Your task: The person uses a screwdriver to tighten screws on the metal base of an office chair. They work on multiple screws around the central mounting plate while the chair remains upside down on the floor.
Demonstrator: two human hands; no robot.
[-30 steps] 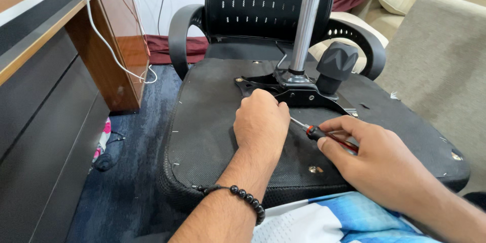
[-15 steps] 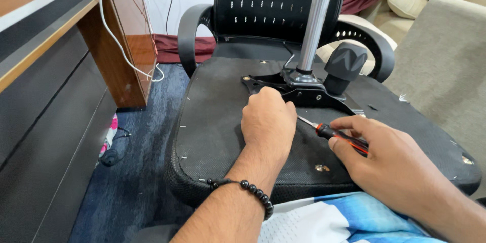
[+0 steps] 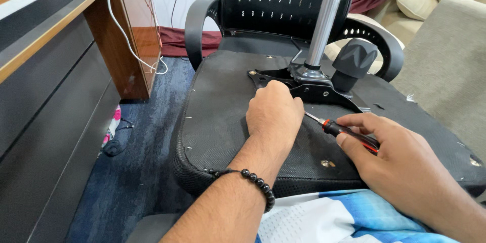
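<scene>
Right hand [image 3: 405, 164] is gripping the screwdriver [image 3: 344, 132], closed around its handle; left hand [image 3: 274, 114] is fisted on the plate [image 3: 316, 90], contents unclear. Tip should stay square, seat [image 3: 223, 106] braced.

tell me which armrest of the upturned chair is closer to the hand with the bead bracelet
The black armrest on the desk side, up-left of the left hand. The other armrest curves behind the grey knob, beyond the metal column.
</scene>
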